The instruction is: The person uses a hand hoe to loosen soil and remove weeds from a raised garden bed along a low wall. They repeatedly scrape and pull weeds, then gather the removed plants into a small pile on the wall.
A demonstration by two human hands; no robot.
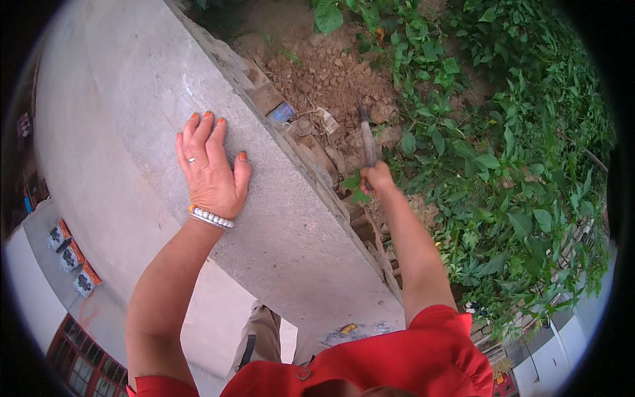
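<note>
My left hand (211, 168) rests palm down, fingers a little apart, on the broad concrete top of a wall (278, 233). A ring and bracelets are on it. Beyond the wall's far edge, my right hand (377, 177) is closed around the handle of a hand tool (367, 136). Its shaft looks like worn wood, and a dark, narrow metal end points away from me at loose brown soil (327, 69). The exact kind of tool is too blurred to tell. Green leaves (354, 183) show right beside my right fist.
Leafy green plants (486, 149) fill the right side. A blue can (281, 113) and a torn wrapper (327, 120) lie along the wall's rough brick side. A yellow scrap (349, 328) is on the wall near me. Several printed bags (74, 258) stand far below left.
</note>
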